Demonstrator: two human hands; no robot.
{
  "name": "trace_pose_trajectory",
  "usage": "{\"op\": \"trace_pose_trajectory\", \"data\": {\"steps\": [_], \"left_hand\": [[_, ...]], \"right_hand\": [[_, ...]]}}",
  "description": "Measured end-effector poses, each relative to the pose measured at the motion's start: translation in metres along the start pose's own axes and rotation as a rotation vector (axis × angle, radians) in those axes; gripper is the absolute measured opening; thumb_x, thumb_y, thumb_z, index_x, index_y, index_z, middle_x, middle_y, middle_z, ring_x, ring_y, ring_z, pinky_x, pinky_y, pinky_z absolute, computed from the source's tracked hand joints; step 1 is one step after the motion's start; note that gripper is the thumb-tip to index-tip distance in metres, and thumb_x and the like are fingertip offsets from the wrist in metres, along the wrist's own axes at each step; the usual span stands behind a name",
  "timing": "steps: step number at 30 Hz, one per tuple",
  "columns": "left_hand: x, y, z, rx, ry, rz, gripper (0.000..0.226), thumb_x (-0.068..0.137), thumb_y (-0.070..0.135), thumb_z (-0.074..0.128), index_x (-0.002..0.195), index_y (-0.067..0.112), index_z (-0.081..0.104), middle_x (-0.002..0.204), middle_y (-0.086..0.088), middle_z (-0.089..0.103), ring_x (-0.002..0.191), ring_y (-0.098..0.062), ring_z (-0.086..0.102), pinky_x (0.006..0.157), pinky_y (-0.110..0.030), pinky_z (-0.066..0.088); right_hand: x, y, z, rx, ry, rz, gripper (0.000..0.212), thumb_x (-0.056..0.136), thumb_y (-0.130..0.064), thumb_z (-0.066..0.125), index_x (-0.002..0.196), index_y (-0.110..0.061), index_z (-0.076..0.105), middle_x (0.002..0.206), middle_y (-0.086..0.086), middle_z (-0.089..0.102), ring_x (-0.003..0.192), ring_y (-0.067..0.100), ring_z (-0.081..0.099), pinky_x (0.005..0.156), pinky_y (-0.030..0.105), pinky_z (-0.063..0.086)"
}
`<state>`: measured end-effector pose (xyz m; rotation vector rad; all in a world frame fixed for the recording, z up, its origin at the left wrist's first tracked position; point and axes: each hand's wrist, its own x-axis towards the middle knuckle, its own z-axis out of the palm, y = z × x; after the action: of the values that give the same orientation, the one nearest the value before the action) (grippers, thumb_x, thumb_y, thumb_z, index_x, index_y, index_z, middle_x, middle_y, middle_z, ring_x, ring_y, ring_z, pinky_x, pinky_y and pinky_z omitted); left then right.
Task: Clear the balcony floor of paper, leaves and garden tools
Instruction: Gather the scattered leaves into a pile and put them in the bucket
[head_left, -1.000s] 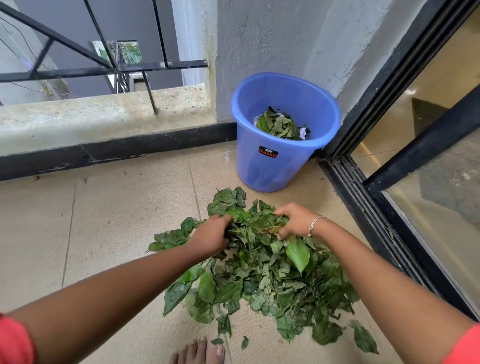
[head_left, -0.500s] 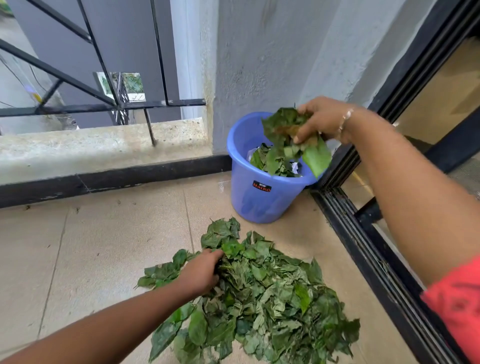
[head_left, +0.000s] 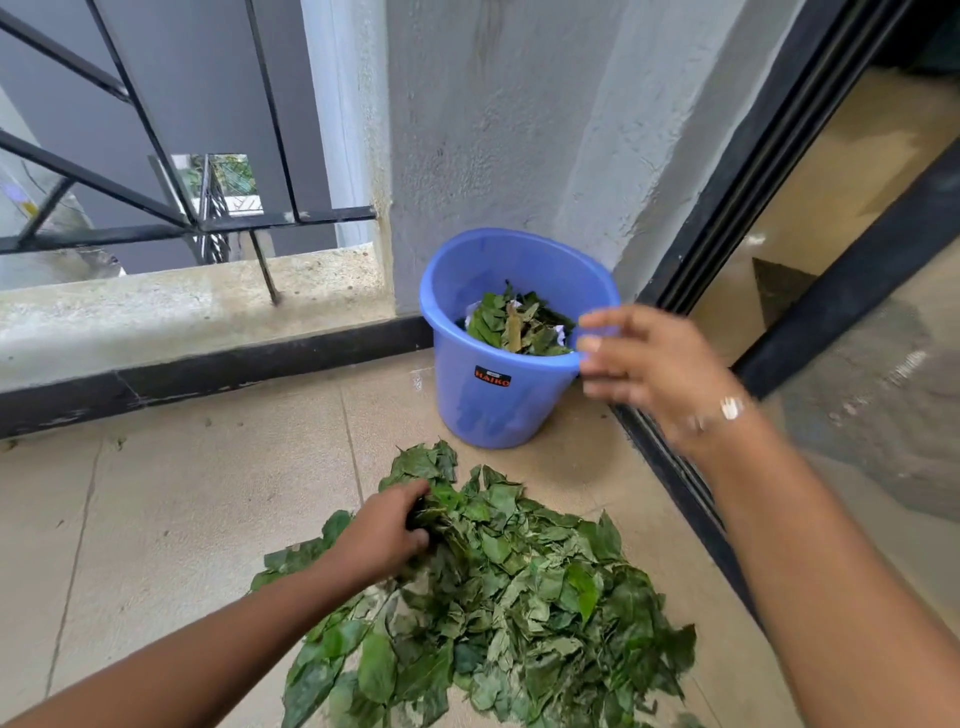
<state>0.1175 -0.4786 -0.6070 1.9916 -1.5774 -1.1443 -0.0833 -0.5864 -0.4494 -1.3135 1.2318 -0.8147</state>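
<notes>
Leaves (head_left: 519, 597) lie heaped on the balcony floor (head_left: 182, 493) just short of the blue bucket (head_left: 488, 410), my left hand (head_left: 384, 535) has its fingers (head_left: 410, 493) curled round a clump, my right hand (head_left: 654, 358) hangs spread and empty beside the rim, so I'd cup both under one big load

My left arm reaches forward and down, my left hand (head_left: 382, 538) knuckles-up, its fingers curled into a clump of leaves (head_left: 519, 587). My right hand (head_left: 654, 364) hangs raised and blurred, fingers loosely spread, holding nothing, forearm stretched out from the lower right
</notes>
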Motion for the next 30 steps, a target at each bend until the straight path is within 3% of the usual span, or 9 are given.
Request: {"op": "trace_pose_trajectory", "data": {"steps": [6,9,13,17,20,23,25,27,30], "left_hand": [[-0.011,0.025,-0.022,-0.201,0.014,0.039,0.020,0.087,-0.003,0.056,0.095,0.015,0.051,0.087,-0.006,0.063,0.046,-0.005,0.059,0.043,-0.019,0.046],[-0.016,0.045,-0.042,-0.340,0.034,0.077,0.019,0.085,-0.008,0.056,0.091,0.010,0.054,0.079,-0.010,0.063,0.053,-0.015,0.058,0.045,-0.028,0.047],[-0.005,0.092,-0.086,-0.429,0.150,0.197,0.034,0.081,-0.017,0.053,0.082,0.018,0.053,0.075,-0.011,0.058,0.059,-0.022,0.056,0.040,-0.020,0.045],[0.039,0.141,-0.127,-0.370,0.264,0.277,0.033,0.079,-0.015,0.056,0.085,0.018,0.056,0.079,-0.011,0.058,0.073,-0.023,0.059,0.065,-0.029,0.050],[0.077,0.182,-0.136,-0.210,0.310,0.268,0.036,0.080,-0.009,0.059,0.112,0.009,0.057,0.078,-0.008,0.057,0.061,-0.012,0.061,0.054,-0.022,0.051],[0.100,0.204,-0.127,-0.089,0.162,0.156,0.052,0.081,0.006,0.068,0.129,0.009,0.047,0.114,-0.014,0.057,0.100,-0.029,0.060,0.073,-0.041,0.055],[0.106,0.202,-0.118,0.086,0.061,0.066,0.067,0.081,0.021,0.072,0.138,0.014,0.038,0.139,-0.011,0.044,0.120,-0.029,0.048,0.085,-0.042,0.046],[0.103,0.193,-0.107,0.230,0.204,0.188,0.062,0.083,0.026,0.069,0.136,0.012,0.042,0.137,-0.012,0.046,0.120,-0.027,0.049,0.087,-0.031,0.040],[0.072,0.163,-0.078,0.245,0.620,0.672,0.027,0.089,0.026,0.053,0.106,0.006,0.060,0.104,-0.012,0.062,0.097,-0.030,0.056,0.080,-0.036,0.041]], "right_hand": [[-0.082,0.081,0.002,-0.056,-0.096,0.382,0.011,0.082,-0.006,0.065,0.092,-0.013,0.065,0.090,0.006,0.066,0.078,0.015,0.062,0.066,0.024,0.055],[-0.067,0.091,-0.001,-0.076,-0.041,0.398,0.009,0.084,-0.005,0.064,0.087,-0.014,0.063,0.084,0.005,0.064,0.072,0.013,0.058,0.062,0.023,0.051],[-0.066,0.099,-0.008,-0.136,-0.090,0.400,0.009,0.084,-0.005,0.063,0.088,-0.013,0.061,0.079,0.005,0.059,0.066,0.011,0.054,0.057,0.020,0.048],[-0.067,0.106,-0.010,-0.198,-0.143,0.426,0.009,0.085,-0.008,0.064,0.091,-0.014,0.060,0.083,0.006,0.060,0.066,0.010,0.054,0.057,0.020,0.049],[-0.066,0.113,-0.010,-0.230,-0.168,0.433,0.012,0.085,-0.012,0.065,0.096,-0.013,0.060,0.083,0.006,0.059,0.065,0.010,0.053,0.056,0.021,0.047],[-0.066,0.119,-0.012,-0.258,-0.193,0.454,0.017,0.086,-0.014,0.064,0.102,-0.012,0.059,0.083,0.004,0.060,0.061,0.008,0.050,0.055,0.019,0.046],[-0.066,0.123,-0.015,-0.266,-0.200,0.467,0.018,0.086,-0.014,0.064,0.104,-0.012,0.058,0.082,0.002,0.061,0.060,0.008,0.049,0.054,0.019,0.046],[-0.066,0.128,-0.020,-0.276,-0.202,0.491,0.019,0.086,-0.013,0.064,0.104,-0.012,0.058,0.081,0.001,0.061,0.061,0.009,0.049,0.055,0.021,0.045],[-0.067,0.136,-0.032,-0.330,-0.200,0.534,0.023,0.085,-0.013,0.065,0.107,-0.013,0.057,0.088,0.004,0.061,0.066,0.012,0.049,0.058,0.023,0.045]]}}
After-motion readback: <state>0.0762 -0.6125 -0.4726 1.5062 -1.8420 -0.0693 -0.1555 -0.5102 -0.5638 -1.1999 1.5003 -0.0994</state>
